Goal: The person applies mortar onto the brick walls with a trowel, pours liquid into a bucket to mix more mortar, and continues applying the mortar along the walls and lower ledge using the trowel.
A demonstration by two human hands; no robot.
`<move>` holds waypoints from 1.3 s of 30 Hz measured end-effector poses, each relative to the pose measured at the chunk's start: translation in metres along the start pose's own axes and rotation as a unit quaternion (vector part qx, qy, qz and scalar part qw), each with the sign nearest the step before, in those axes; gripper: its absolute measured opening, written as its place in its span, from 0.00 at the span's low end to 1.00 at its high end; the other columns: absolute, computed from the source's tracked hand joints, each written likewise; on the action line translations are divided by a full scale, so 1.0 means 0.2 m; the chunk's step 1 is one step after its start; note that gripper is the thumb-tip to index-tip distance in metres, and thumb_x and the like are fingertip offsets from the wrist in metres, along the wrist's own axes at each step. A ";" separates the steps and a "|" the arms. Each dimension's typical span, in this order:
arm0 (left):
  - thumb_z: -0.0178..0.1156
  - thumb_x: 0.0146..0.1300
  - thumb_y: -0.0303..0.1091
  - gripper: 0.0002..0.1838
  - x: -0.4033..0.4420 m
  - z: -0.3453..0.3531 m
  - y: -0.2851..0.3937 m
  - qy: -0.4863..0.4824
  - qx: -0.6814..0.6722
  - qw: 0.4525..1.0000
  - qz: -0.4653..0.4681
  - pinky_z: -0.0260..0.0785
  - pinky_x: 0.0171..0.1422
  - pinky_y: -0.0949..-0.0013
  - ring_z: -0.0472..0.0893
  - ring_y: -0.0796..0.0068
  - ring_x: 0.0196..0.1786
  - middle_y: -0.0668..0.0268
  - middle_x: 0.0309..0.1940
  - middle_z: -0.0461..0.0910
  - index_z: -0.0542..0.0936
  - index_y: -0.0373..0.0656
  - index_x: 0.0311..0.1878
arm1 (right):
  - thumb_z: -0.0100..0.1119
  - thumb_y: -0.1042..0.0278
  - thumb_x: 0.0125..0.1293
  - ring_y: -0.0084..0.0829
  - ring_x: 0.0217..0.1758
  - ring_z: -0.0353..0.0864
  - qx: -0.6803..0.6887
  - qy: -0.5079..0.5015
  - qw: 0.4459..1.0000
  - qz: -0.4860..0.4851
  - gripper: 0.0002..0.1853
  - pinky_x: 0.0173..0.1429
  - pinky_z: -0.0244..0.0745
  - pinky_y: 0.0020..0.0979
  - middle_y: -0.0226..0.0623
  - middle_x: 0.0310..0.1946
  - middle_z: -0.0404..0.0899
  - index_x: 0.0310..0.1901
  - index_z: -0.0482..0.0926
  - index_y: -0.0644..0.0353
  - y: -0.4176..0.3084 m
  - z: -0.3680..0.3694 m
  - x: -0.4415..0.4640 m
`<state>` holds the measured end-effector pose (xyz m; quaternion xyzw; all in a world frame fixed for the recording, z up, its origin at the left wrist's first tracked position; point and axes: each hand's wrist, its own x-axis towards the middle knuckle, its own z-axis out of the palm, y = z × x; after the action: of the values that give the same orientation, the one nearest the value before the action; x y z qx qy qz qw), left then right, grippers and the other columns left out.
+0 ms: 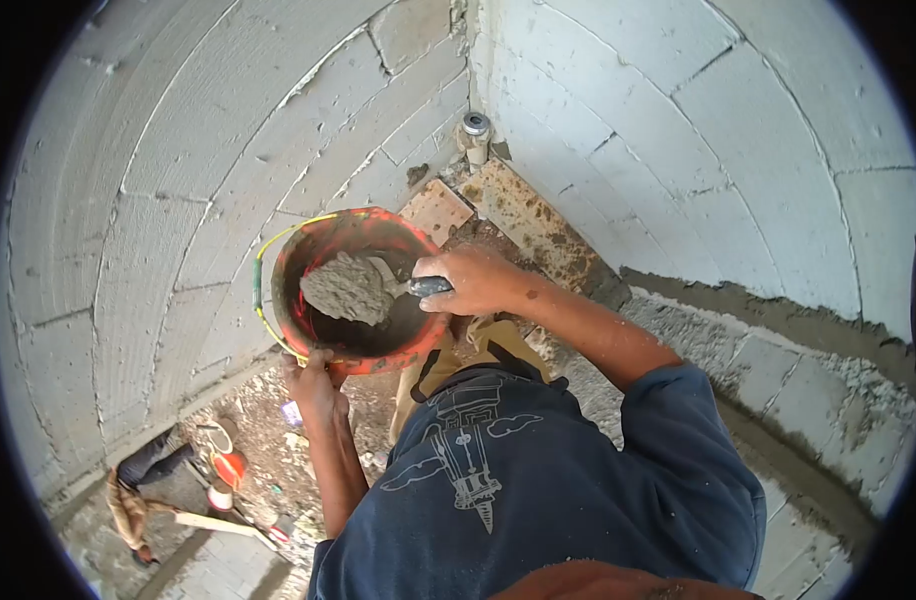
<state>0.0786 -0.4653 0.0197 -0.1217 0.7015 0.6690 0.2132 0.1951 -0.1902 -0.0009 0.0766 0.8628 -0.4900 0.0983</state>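
An orange bucket (418,352) smeared with grey mortar is held up in front of my body, its yellow wire handle (268,240) hanging over the left side. My left hand (316,385) grips the bucket's near rim. In my right hand (470,280) is the dark handle of a trowel (430,286), whose blade reaches into the bucket. A heap of wet grey mortar (348,288) sits on the trowel and covers most of its blade.
Grey block walls (258,130) meet at a corner ahead, where a pipe (475,125) stands near rusty, stained boards (528,215). A low block course (778,370) runs along the right. Clothing (133,500), an orange container (230,467) and a wooden strip (223,523) lie lower left.
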 end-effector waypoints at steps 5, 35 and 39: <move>0.52 0.60 0.16 0.17 -0.05 -0.14 -0.14 0.055 -0.049 0.996 -0.045 0.89 0.35 0.59 0.86 0.59 0.34 0.54 0.41 0.81 0.70 0.37 0.53 | 0.63 0.50 0.69 0.28 0.30 0.81 0.161 -0.118 0.979 0.041 0.24 0.36 0.80 0.31 0.37 0.29 0.81 0.57 0.80 0.60 -0.04 -0.32 -0.01; 0.65 0.53 0.30 0.09 0.47 -0.14 0.31 -0.081 0.403 0.890 0.197 0.73 0.41 0.62 0.81 0.67 0.32 0.59 0.28 0.82 0.77 0.40 0.36 | 0.63 0.68 0.64 0.44 0.41 0.88 -0.393 0.135 0.909 -0.008 0.13 0.43 0.82 0.43 0.41 0.36 0.85 0.50 0.80 0.52 -0.28 0.09 0.32; 0.67 0.52 0.34 0.11 0.48 -0.08 0.42 -0.104 0.477 0.838 0.245 0.74 0.46 0.57 0.83 0.54 0.36 0.55 0.30 0.83 0.80 0.41 0.37 | 0.59 0.66 0.67 0.45 0.41 0.87 -0.412 0.069 0.907 0.058 0.11 0.43 0.82 0.43 0.42 0.37 0.86 0.50 0.82 0.51 -0.20 0.26 0.35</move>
<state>-0.0467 -0.4631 0.0494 0.2409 0.9146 0.2904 0.1455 0.1223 -0.2529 -0.0114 0.1130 0.9865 -0.0779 0.0892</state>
